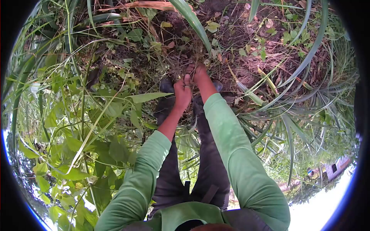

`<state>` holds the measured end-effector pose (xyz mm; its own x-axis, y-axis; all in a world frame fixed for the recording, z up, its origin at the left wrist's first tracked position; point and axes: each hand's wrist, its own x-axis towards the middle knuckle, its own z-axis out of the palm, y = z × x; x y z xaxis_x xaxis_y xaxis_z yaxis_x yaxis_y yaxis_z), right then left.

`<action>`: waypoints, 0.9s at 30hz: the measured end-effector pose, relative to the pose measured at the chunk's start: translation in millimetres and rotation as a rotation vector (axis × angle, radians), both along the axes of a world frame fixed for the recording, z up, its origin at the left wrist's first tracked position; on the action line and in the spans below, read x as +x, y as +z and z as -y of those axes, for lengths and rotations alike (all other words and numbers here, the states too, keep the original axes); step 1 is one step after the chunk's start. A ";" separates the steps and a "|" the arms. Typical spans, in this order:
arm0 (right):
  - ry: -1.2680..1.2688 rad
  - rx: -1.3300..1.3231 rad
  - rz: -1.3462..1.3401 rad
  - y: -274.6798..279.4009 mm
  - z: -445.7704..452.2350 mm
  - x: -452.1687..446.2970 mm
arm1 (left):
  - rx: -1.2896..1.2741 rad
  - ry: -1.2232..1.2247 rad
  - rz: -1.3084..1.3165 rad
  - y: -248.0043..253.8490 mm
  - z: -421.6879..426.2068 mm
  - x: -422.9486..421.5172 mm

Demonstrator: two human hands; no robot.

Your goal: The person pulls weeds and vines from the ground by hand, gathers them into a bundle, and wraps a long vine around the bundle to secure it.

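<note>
Both of my hands are close together, low over the soil in front of my feet. My left hand (pixel 182 91) is closed in a fist, with its thumb pointing up toward the other hand. Just beyond it and to the right, my right hand (pixel 197 72) is closed at ground level. Thin dry weed stems (pixel 181 63) come out around the fingers of both hands; their lower ends are hidden. A broad pointed leaf (pixel 149 97) reaches in beside my left wrist.
Leafy green vines (pixel 88 154) crowd the left side. Long strap-like leaves (pixel 308 61) arch over the right, with cut stalk bases (pixel 268 81) near the soil. Dry litter (pixel 250 73) covers the ground ahead. My dark boot (pixel 166 85) stands beside my left hand.
</note>
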<state>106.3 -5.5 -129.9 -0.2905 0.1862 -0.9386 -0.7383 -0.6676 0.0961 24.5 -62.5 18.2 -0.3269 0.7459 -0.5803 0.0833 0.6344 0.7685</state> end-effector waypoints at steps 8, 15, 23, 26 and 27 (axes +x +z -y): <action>0.183 -0.083 0.327 48.7 -18.9 -2.5 | 0.026 0.098 0.053 2.5 -3.5 12.8; 0.192 -0.084 0.316 45.9 -18.7 4.8 | 0.003 0.106 0.130 -0.4 -7.0 10.3; 0.394 0.031 0.511 33.8 -11.5 9.8 | 0.138 -0.096 -0.309 -32.9 -34.4 -17.2; 0.581 0.085 0.572 51.0 -19.5 7.6 | 0.136 -0.131 -0.348 -65.8 -21.7 -24.7; 0.583 0.083 0.572 53.4 -20.2 7.6 | 0.041 -0.104 -0.329 -69.8 -19.2 -25.7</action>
